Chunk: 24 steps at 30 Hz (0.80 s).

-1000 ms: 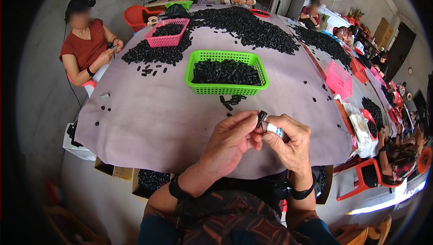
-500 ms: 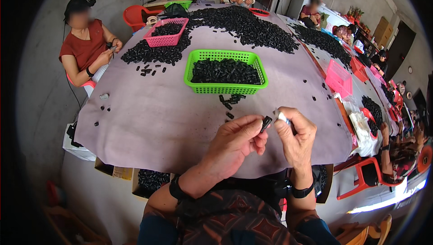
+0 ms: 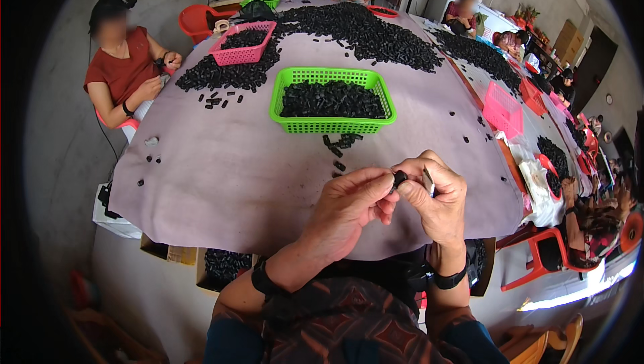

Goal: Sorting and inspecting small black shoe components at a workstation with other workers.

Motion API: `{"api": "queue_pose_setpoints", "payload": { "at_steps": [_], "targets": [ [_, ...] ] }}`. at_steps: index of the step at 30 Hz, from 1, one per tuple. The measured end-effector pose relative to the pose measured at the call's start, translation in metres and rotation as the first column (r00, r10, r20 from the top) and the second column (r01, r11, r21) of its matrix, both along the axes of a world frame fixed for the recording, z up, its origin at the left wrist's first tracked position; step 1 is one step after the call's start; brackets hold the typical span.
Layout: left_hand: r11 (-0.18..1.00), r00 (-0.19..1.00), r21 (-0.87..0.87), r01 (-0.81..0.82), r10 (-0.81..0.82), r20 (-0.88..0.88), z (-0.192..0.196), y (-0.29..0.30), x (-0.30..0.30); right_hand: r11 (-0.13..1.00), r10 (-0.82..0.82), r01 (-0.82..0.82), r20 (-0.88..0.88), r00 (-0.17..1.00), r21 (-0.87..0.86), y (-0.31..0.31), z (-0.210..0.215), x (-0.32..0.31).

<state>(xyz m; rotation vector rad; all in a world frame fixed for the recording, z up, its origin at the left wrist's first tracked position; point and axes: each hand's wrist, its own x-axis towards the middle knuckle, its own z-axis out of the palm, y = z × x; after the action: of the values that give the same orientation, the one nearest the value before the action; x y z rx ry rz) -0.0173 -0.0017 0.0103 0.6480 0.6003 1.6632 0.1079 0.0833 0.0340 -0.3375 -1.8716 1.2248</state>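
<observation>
Between the thumb and fingers of my left hand is a small black plastic part, short and tube-like. My right hand grips a small flat blade-like tool with a pale, whitish body; its exact kind is hard to make out. The right thumb and fingertips meet the black part, so both hands touch it above the near side of the table. Just beyond my hands lie several loose black parts. Behind those stands a bright green basket filled with similar parts.
A mauve cloth covers the table. Farther off are a large heap of black parts and a pink basket. A co-worker in a red top sits at the left; others sit around. An orange-red stool stands right.
My right hand has come in toward the left, and its fingertips now touch the black part. The blade-like tool has tilted upright. My view has shifted slightly.
</observation>
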Motion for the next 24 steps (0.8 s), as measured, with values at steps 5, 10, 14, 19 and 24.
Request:
{"api": "queue_pose_setpoints", "payload": {
  "at_steps": [5, 10, 14, 19, 24],
  "targets": [
    [1.000, 0.999, 0.007, 0.026, -0.026, 0.018, -0.0032, 0.0023, 0.0000, 0.994, -0.061, 0.055, 0.060, 0.996, 0.098, 0.0049, -0.0013, 0.0035],
    [0.995, 0.990, 0.008, 0.096, -0.096, 0.100, -0.0084, 0.0050, 0.0011, 0.986, -0.013, 0.010, -0.016, 1.000, -0.163, 0.0025, -0.0048, 0.0010],
    [0.993, 0.983, -0.013, 0.119, -0.116, 0.142, -0.0071, 0.0047, 0.0007, 0.983, 0.009, -0.020, -0.063, 0.998, -0.182, -0.0022, -0.0007, -0.0012],
    [0.989, 0.987, -0.039, 0.142, -0.138, 0.079, -0.0054, 0.0058, 0.0005, 0.996, 0.011, -0.011, -0.002, 1.000, -0.092, 0.0024, -0.0006, 0.0011],
    [0.999, 1.000, -0.038, 0.024, -0.024, -0.004, -0.0073, 0.0057, 0.0016, 0.977, 0.024, -0.027, -0.019, 1.000, -0.211, -0.0013, 0.0010, 0.0003]
  ]
}}
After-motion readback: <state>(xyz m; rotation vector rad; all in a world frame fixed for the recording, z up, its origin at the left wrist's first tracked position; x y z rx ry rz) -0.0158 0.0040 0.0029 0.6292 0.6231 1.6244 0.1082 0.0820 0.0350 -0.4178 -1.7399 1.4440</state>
